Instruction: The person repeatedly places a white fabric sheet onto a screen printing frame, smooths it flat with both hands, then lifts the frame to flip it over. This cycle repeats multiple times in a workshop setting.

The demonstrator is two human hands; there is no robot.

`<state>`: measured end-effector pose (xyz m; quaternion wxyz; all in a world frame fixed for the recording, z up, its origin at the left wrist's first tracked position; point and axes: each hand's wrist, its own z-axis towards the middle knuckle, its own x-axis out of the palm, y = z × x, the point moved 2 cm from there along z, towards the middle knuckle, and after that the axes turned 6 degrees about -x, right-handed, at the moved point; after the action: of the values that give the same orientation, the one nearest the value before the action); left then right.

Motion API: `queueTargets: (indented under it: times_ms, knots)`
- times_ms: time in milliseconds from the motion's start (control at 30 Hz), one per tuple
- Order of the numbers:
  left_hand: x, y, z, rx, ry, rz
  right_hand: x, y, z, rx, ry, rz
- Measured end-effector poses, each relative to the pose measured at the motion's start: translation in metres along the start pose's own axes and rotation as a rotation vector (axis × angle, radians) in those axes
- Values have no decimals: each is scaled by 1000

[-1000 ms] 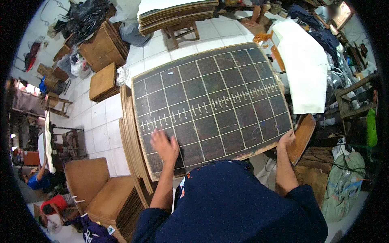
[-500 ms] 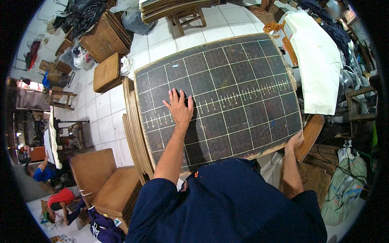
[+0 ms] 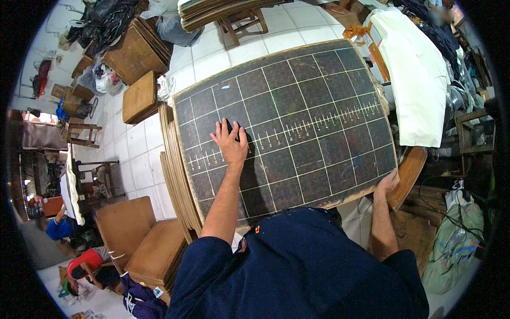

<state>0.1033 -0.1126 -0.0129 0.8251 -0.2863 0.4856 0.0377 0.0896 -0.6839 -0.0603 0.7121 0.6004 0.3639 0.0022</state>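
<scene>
A large dark board [image 3: 300, 162] with white grid lines and a ruled scale fills the middle of the view, above stacked brown boards [image 3: 172, 181] at its left. My left hand [image 3: 230, 142] rests on the board's left-central part, fingers spread and bent a little. My right hand [image 3: 389, 181] grips the board's near right corner, its fingertips partly hidden. A wooden plank [image 3: 406, 179] lies just right of that hand, and a long white sheet [image 3: 411, 90] is beside the board's far right side.
Board stacks stand at lower left [image 3: 154, 250], upper left [image 3: 139, 95] and on a stool at the back [image 3: 223, 13]. A green sack [image 3: 454, 244] sits at right amid cables. Two co-workers, in blue [image 3: 57, 228] and red [image 3: 85, 263], are at far left; another person's bare feet show at the back.
My left hand has moved forward over the board from its near left part. The board now appears slightly higher and farther right in the view, with my right hand still at its corner.
</scene>
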Motion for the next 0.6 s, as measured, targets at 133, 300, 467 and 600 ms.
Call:
queueTargets:
  times_ms: [133, 300, 467, 600]
  knots:
    - [1, 7, 0, -97, -80, -200, -1, 2, -2, 6, 14, -42]
    - [-2, 6, 8, -147, -132, -166, -1, 9, -6, 47, -10, -6]
    - [-10, -9, 23, -171, -120, 9, 1, 10, -7, -2, -28, 25]
    - [-10, -16, 32, -49, -42, 135, 1, 5, -4, 4, 1, -11]
